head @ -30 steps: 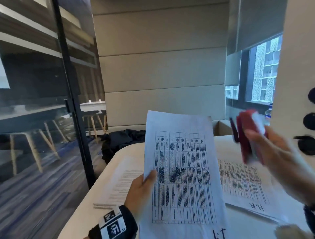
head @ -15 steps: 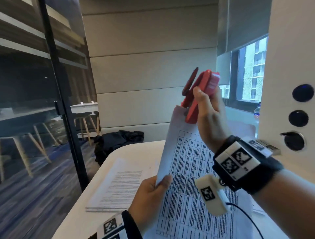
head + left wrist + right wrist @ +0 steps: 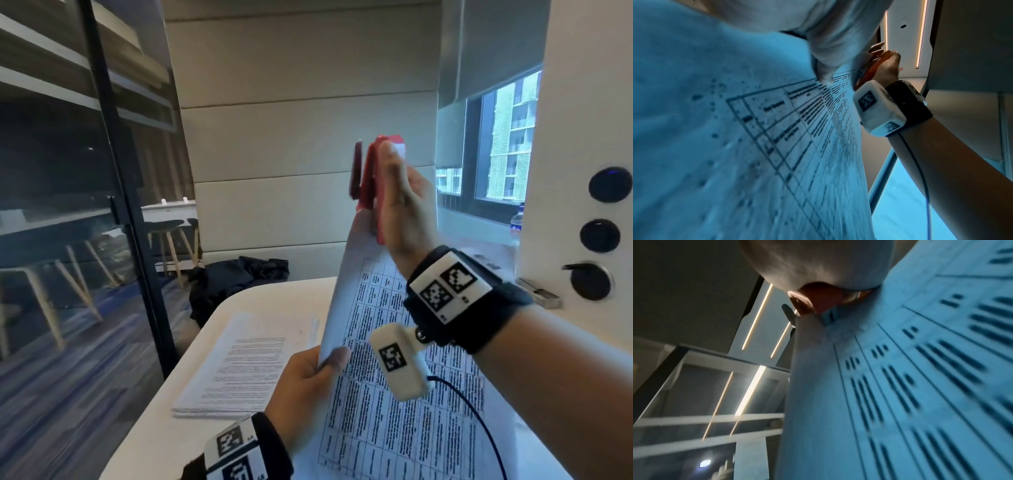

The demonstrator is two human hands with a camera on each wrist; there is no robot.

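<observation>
Stapler [image 3: 368,178] at the top corner of the sheet [image 3: 394,428]
The right hand [image 3: 400,205] has its grip round the red stapler, held upright at upper centre of the frame, its lower end meeting the sheet's corner. The left hand [image 3: 301,394] has its grip pinching the sheet's left edge, lower centre. A stack [image 3: 246,363] lies on the surface [image 3: 164,438], lower left.

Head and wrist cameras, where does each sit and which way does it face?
Head: on the head, facing forward and down; left hand pinches the white printed sheet, right hand grips the red plastic stapler at its top corner.
Left wrist: looks up along the sheet; shows left hand, right forearm.
Right wrist: looks up past the stapler; shows right palm.
Wrist views share ceiling light strips.
</observation>
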